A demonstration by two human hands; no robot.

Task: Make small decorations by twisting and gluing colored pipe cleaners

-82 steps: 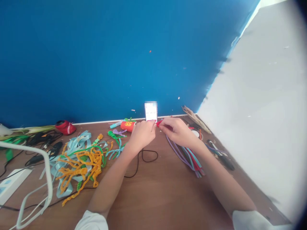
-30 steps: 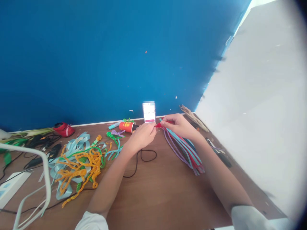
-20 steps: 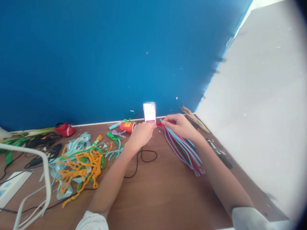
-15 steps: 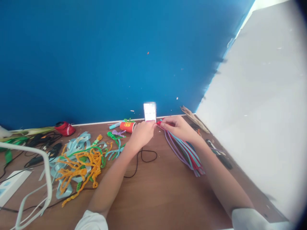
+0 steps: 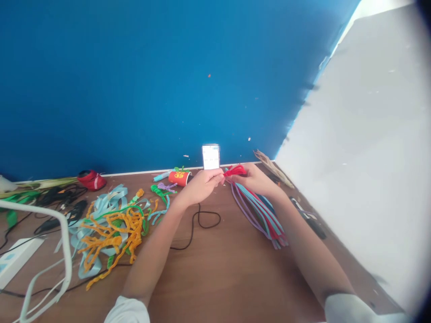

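Above table (image 5: 218, 273), red strands (image 5: 236, 170), pointing sideways

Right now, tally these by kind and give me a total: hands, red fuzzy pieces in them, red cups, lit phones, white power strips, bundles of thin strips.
Hands: 2, left hand and right hand
Red fuzzy piece: 1
Red cup: 1
Lit phone: 1
White power strip: 1
Bundle of thin strips: 1
Total: 7
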